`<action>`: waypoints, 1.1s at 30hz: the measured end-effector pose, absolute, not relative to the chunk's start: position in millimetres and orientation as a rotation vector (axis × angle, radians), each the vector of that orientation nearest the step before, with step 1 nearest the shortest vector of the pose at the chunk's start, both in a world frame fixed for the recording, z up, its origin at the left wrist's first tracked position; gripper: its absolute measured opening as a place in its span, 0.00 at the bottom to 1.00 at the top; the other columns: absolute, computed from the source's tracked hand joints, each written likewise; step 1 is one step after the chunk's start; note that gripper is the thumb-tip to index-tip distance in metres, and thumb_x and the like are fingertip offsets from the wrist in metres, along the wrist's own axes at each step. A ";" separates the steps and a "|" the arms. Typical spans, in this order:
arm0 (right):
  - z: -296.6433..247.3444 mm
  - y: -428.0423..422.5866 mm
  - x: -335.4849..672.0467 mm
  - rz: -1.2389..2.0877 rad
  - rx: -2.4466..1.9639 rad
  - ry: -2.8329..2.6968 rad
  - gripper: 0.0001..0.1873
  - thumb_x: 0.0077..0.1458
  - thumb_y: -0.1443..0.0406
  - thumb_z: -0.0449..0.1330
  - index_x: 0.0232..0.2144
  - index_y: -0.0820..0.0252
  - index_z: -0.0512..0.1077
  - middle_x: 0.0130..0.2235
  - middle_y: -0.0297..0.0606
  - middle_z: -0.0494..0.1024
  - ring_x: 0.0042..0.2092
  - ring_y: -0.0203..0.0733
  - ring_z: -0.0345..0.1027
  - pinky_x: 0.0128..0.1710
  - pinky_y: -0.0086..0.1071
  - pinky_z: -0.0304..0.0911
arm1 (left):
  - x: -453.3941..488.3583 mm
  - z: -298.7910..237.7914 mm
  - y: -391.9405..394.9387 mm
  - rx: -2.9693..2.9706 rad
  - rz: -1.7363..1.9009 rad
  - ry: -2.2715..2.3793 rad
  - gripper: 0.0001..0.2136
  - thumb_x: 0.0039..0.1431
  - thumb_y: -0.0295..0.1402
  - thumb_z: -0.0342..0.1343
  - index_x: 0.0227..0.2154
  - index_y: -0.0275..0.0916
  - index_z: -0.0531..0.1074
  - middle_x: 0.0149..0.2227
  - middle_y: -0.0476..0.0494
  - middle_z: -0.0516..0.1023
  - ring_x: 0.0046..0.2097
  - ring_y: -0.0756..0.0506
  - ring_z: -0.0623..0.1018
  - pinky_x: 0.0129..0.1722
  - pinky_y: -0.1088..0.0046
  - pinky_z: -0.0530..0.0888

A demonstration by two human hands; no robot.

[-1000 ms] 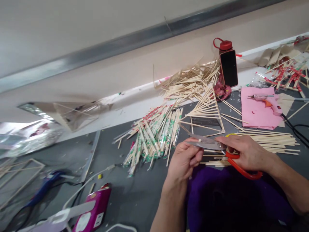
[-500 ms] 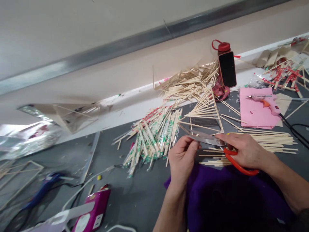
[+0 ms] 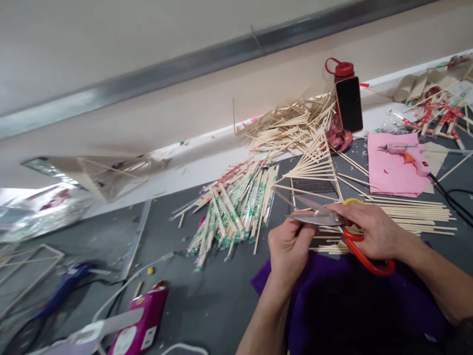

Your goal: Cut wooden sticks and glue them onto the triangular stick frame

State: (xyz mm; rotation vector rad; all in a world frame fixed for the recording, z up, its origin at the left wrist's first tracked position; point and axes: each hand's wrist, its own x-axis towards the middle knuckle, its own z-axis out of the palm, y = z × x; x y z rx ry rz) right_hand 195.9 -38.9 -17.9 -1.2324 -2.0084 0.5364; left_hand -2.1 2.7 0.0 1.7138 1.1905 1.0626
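Note:
My right hand (image 3: 373,228) is closed around scissors (image 3: 323,218) with red handles, gripping them close to the pivot. Their metal blades are spread apart and point left, over my left hand (image 3: 290,251). The thumb and fingers of my left hand are pinched on a thin wooden stick (image 3: 317,212), whose light end shows between the blades. Most of that stick is hidden by the hand and the blades. Just beyond the blades lies a frame of fanned wooden sticks (image 3: 308,165). A row of bare sticks (image 3: 417,212) is partly behind my right hand.
Wrapped chopsticks (image 3: 231,212) lie left of my hands, with a heap of loose sticks (image 3: 295,121) by the wall. A phone (image 3: 349,104) leans on a red-capped bottle (image 3: 343,69). A pink glue gun (image 3: 410,157) rests on pink cloth (image 3: 391,180). A magenta power box (image 3: 148,315) sits front left.
My left hand has moved right, closer to the scissors' pivot, with the stick end. The blades look wider apart. My right hand has hardly moved.

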 end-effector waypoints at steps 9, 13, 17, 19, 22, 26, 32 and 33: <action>-11.3 -39.7 201.3 0.601 -1.170 -2.025 0.29 0.51 0.72 0.59 0.57 0.63 0.65 0.39 0.42 0.78 0.37 0.41 0.70 0.37 0.33 0.67 | -8.1 3.2 5.5 1.200 1.011 1.001 0.10 0.50 0.39 0.65 0.30 0.37 0.78 0.17 0.51 0.72 0.18 0.55 0.65 0.17 0.83 0.59; -12.1 -39.9 204.6 0.611 -1.153 -2.051 0.29 0.52 0.73 0.57 0.58 0.61 0.65 0.38 0.41 0.78 0.36 0.40 0.70 0.37 0.32 0.67 | -10.3 6.0 10.2 0.983 0.899 0.906 0.12 0.44 0.39 0.70 0.26 0.37 0.77 0.14 0.51 0.70 0.15 0.57 0.60 0.14 0.85 0.52; -12.4 -41.0 207.2 0.623 -1.163 -2.077 0.30 0.53 0.72 0.58 0.59 0.58 0.64 0.38 0.39 0.78 0.34 0.38 0.69 0.34 0.31 0.65 | -10.8 9.0 14.1 0.857 0.790 0.770 0.14 0.40 0.40 0.71 0.22 0.37 0.74 0.11 0.52 0.68 0.12 0.60 0.52 0.12 0.86 0.48; -12.2 -41.3 207.6 0.627 -1.161 -2.085 0.29 0.53 0.70 0.60 0.58 0.58 0.64 0.37 0.39 0.78 0.33 0.37 0.69 0.34 0.30 0.65 | -10.7 10.3 15.5 0.830 0.708 0.730 0.16 0.39 0.41 0.72 0.19 0.36 0.72 0.10 0.53 0.65 0.12 0.61 0.48 0.11 0.85 0.46; -11.6 -41.2 206.4 0.608 -1.167 -2.078 0.29 0.52 0.71 0.59 0.58 0.59 0.65 0.37 0.39 0.78 0.33 0.37 0.69 0.33 0.30 0.65 | -9.8 10.7 16.0 0.843 0.693 0.784 0.17 0.39 0.42 0.71 0.20 0.35 0.72 0.10 0.53 0.66 0.11 0.61 0.48 0.11 0.84 0.45; -10.5 -41.1 201.8 0.562 -1.253 -2.034 0.28 0.52 0.70 0.60 0.56 0.60 0.66 0.38 0.40 0.79 0.33 0.38 0.69 0.33 0.30 0.65 | -6.5 8.1 12.0 1.081 0.960 1.093 0.11 0.43 0.37 0.67 0.27 0.37 0.74 0.16 0.52 0.73 0.13 0.57 0.59 0.13 0.82 0.54; -10.5 -42.4 194.0 0.515 -1.338 -2.000 0.26 0.52 0.70 0.59 0.54 0.65 0.68 0.36 0.42 0.78 0.32 0.39 0.70 0.32 0.31 0.65 | -2.8 5.2 4.2 1.729 1.224 1.467 0.03 0.51 0.32 0.60 0.26 0.39 0.76 0.21 0.53 0.75 0.22 0.54 0.70 0.24 0.79 0.65; -10.8 -42.6 193.3 0.516 -1.340 -1.999 0.26 0.52 0.70 0.59 0.54 0.65 0.68 0.35 0.42 0.78 0.32 0.39 0.69 0.32 0.31 0.65 | -2.9 5.7 3.6 1.824 1.231 1.502 0.04 0.52 0.32 0.59 0.25 0.39 0.76 0.21 0.53 0.75 0.23 0.53 0.71 0.26 0.79 0.66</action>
